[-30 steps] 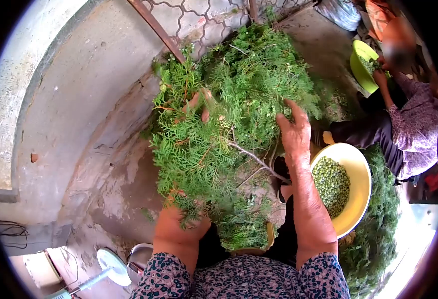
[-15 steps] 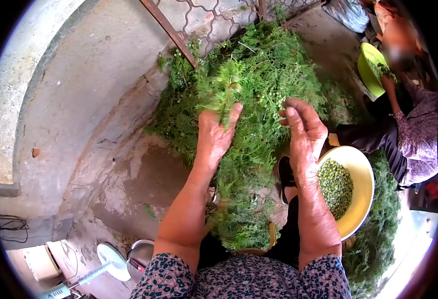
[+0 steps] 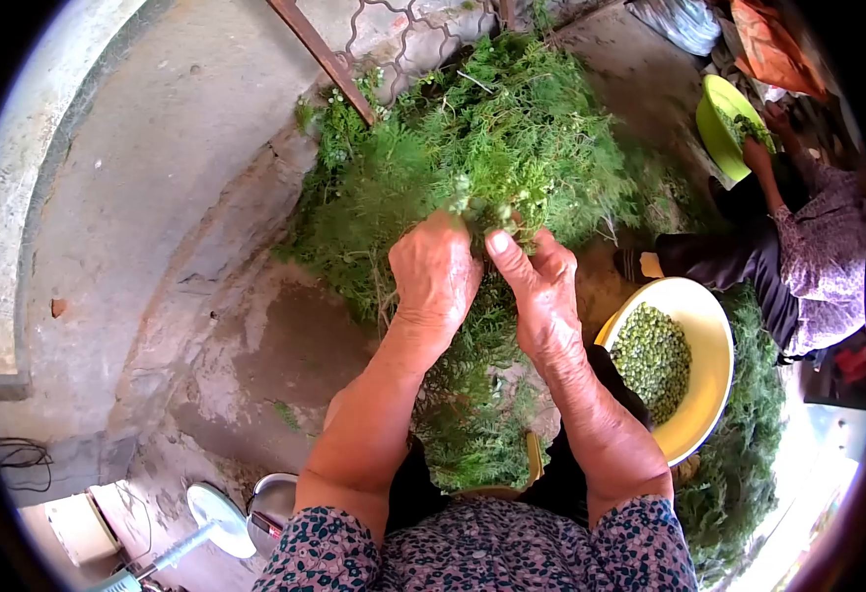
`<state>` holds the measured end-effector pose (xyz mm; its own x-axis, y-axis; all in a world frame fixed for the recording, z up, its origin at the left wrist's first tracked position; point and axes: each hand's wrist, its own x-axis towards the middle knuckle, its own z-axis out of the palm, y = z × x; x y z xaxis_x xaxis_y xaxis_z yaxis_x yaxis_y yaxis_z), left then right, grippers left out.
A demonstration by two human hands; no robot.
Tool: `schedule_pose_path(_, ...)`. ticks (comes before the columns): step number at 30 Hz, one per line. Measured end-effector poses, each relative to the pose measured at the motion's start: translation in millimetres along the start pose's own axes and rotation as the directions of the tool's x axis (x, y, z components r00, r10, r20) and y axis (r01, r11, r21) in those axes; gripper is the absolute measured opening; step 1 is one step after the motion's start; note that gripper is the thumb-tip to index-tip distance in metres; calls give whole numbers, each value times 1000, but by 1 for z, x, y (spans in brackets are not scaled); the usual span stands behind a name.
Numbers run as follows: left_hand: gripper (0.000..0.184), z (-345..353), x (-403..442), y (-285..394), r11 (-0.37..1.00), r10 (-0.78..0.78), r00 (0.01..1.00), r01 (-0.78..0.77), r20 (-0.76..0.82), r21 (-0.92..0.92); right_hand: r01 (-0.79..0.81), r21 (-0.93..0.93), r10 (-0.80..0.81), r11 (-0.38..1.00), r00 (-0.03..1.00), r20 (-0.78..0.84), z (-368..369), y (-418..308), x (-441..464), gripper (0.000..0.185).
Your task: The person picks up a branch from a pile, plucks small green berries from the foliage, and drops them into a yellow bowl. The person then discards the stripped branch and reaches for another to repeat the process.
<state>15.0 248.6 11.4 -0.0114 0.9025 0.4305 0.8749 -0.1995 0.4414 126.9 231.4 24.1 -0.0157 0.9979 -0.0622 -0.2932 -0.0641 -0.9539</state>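
Over the heap of cut evergreen branches (image 3: 532,109), my left hand (image 3: 436,271) is closed round a leafy evergreen sprig (image 3: 527,192) that carries small green cones. My right hand (image 3: 546,286) is beside it, thumb and fingers pinched on the same sprig where cones show. The fingertips are partly hidden by foliage. To the right of my right forearm stands a yellow basin (image 3: 711,380) holding many loose green cones (image 3: 653,360). More greenery (image 3: 472,424) lies between my legs, in front of my body.
At the right a person in a patterned purple top (image 3: 823,266) sits with hands at a lime-green basin (image 3: 717,128). More branches (image 3: 749,424) lie behind the yellow basin. A concrete wall (image 3: 177,178) curves along the left, and a white fan (image 3: 221,518) stands at lower left.
My right hand has moved left and closed on the sprig by my left hand; it was apart with fingers loosely open. The sprig is lower and tilted to the right.
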Motion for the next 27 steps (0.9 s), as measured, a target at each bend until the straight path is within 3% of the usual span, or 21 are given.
schedule_pose_path(1, 13, -4, 0, 3, 999, 23, 999, -22, 24, -34, -13, 57, 21, 998, 990, -142, 7, -2, -3, 30)
schedule_pose_path(2, 13, -5, -1, 4, 997, 46, 998, -43, 47, -68, -14, 54, 21, 998, 989, -146, 2, 2, 0, 30)
schedule_pose_path(4, 11, 1, -2, 3, 997, -11, 997, 17, 76, -75, -124, -50, 119, 991, 988, -98, -7, 6, 9, 21)
schedule_pose_path(6, 10, 7, -3, -3, 981, -88, 979, 117, 182, -152, -133, 36, 137, 990, 985, -110, -9, 2, 8, 15)
schedule_pose_path(8, 10, 3, -2, -2, 970, -63, 974, 111, 218, -215, -247, 167, 261, 955, 963, -69, -16, 0, 9, 14)
schedule_pose_path(11, 16, 7, -4, -14, 888, -45, 909, 227, 415, -400, -277, 182, 291, 944, 955, -57, -26, 4, 13, 10)
schedule_pose_path(12, 16, 2, -1, -13, 887, -45, 908, 228, 417, -402, -290, 194, 303, 937, 952, -40, -28, 3, 14, 9)
schedule_pose_path(14, 14, -10, 5, -9, 643, -11, 821, 442, 570, -625, -289, 220, 302, 932, 953, -23, -31, -5, 17, 12)
schedule_pose_path(15, 13, -12, 6, -15, 617, -3, 763, 510, 647, -599, -354, 123, 363, 927, 930, -64, -33, -12, 19, 14)
schedule_pose_path(16, 13, -13, 5, -17, 615, -3, 762, 512, 648, -599, -418, 27, 418, 908, 902, -111, -35, -19, 20, 17)
schedule_pose_path(18, 13, -16, 5, -16, 339, 29, 786, 574, 618, -746, -421, 16, 420, 907, 902, -103, -38, -23, 22, 21)
schedule_pose_path(19, 16, -15, 4, -16, 305, 42, 794, 568, 606, -765, -427, 29, 428, 904, 898, -101, -39, -24, 23, 20)
schedule_pose_path(22, 20, -22, 7, -9, 315, 16, 763, 610, 646, -727, -429, 79, 433, 900, 900, -44, -42, -26, 24, 17)
schedule_pose_path(26, 19, -7, 1, -12, 277, 6, 773, 609, 635, -743, -351, 286, 350, 891, 935, 58, -45, -15, 25, 9)
schedule_pose_path(27, 17, -1, 0, -9, 288, -108, 798, 596, 592, -750, -363, 352, 377, 863, 926, 29, -43, -16, 23, 9)
